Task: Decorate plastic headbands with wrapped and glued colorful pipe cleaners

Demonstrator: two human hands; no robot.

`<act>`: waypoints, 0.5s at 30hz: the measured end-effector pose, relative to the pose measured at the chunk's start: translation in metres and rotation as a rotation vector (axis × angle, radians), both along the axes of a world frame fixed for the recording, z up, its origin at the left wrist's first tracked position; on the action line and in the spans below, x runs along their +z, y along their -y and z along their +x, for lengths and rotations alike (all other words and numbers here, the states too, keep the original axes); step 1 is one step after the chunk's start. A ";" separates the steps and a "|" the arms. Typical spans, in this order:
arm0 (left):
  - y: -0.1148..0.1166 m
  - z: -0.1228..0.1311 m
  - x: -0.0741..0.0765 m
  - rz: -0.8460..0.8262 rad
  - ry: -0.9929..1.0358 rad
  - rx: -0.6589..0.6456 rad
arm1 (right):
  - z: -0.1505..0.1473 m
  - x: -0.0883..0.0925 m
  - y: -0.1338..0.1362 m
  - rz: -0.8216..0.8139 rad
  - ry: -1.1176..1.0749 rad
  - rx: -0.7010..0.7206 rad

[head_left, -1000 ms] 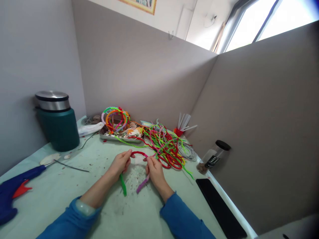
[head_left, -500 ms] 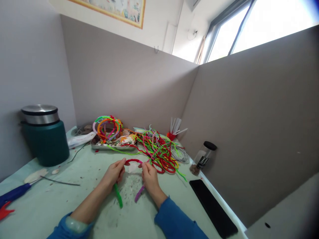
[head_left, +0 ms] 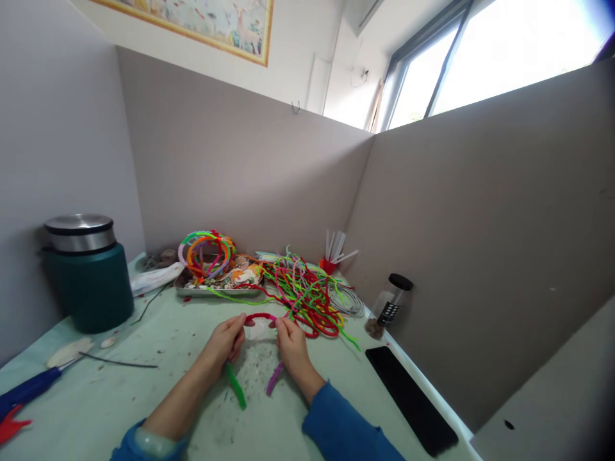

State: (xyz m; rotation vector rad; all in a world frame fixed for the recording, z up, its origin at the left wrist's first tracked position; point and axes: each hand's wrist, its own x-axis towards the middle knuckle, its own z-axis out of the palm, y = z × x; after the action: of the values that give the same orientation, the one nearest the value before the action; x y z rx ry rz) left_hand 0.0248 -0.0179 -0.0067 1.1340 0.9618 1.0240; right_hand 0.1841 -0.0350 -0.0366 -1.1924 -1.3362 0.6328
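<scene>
Both hands low over the counter (head_left: 120, 390), gripping one arched band: red top (head_left: 260, 316), green end (head_left: 236, 386) trailing under the left hand (head_left: 221, 342), purple end (head_left: 274, 379) under the right hand (head_left: 289, 343). Fingers on both closed around it. Loose pipe-cleaner pile (head_left: 307, 296) just behind, steel tray (head_left: 211, 291) beyond, green jug (head_left: 88, 275) far left.

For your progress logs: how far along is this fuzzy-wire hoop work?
Done: multicoloured wrapped hoops stacked on the metal tray. In hand: left hand and right hand grip a curved band, red mid-span, green and purple ends. Remaining: a tangled heap of loose fuzzy wires.
</scene>
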 end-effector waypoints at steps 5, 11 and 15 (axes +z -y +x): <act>-0.003 -0.002 -0.003 0.018 0.033 -0.003 | 0.004 0.000 -0.004 -0.114 -0.053 0.049; -0.006 -0.003 -0.005 -0.013 0.037 -0.005 | 0.014 0.026 -0.044 -0.072 0.448 0.085; -0.007 -0.003 -0.005 -0.043 0.030 0.016 | 0.008 0.035 -0.083 -0.065 0.655 0.170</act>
State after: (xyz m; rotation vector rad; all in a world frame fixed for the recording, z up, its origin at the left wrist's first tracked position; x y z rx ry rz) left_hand 0.0219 -0.0111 -0.0113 1.0742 0.9663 1.0258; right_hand 0.1920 0.0475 -0.0014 -1.4135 -1.9919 0.4146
